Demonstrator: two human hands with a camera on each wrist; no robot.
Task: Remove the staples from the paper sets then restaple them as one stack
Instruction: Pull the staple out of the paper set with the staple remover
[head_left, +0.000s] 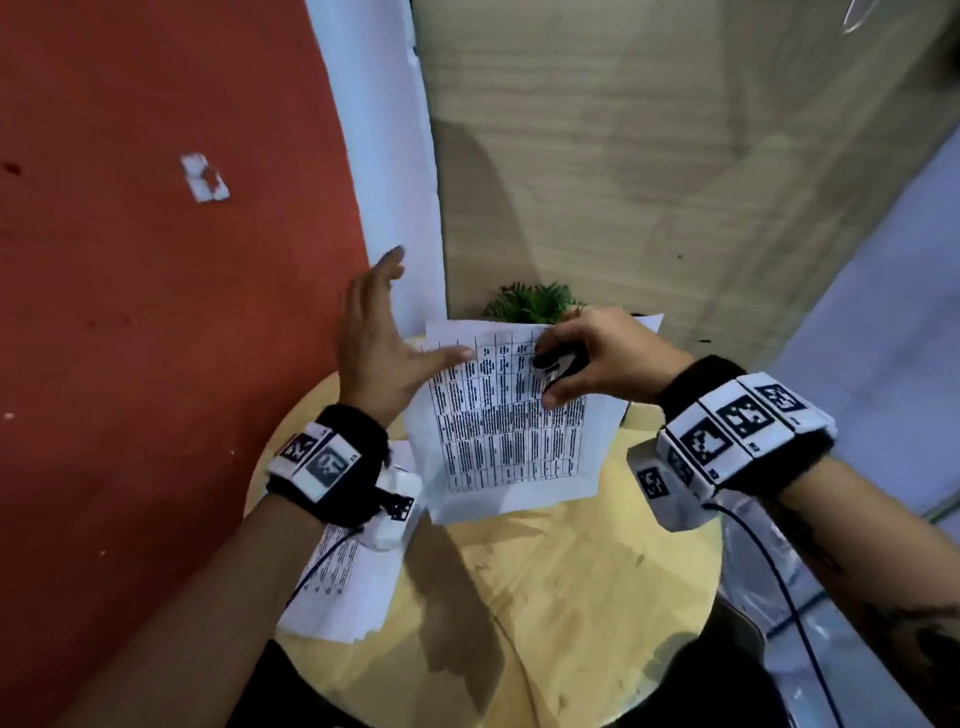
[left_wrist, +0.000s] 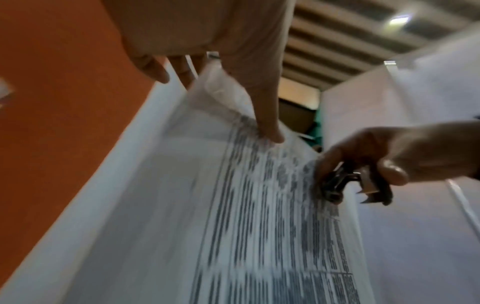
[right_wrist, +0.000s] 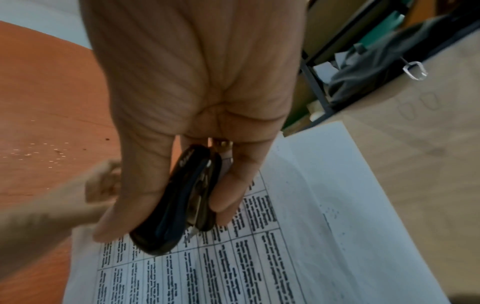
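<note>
A paper set (head_left: 498, 441) printed with a dense table is held tilted above the round table. My left hand (head_left: 384, 343) holds its upper left corner, thumb pressed on the printed face and straight fingers behind the edge; the left wrist view shows this thumb (left_wrist: 270, 131) on the sheet (left_wrist: 259, 226). My right hand (head_left: 597, 358) grips a black staple remover (head_left: 561, 364) between thumb and fingers, at the top of the page. The right wrist view shows the remover (right_wrist: 179, 205) squeezed, its metal tips against the paper (right_wrist: 233, 267). No staple can be made out.
A second printed paper stack (head_left: 348, 587) lies at the table's left edge under my left wrist. More white sheets (head_left: 649, 322) sit behind my right hand. A small green plant (head_left: 535, 301) stands at the far rim of the wooden table (head_left: 545, 597). A wooden panel rises behind.
</note>
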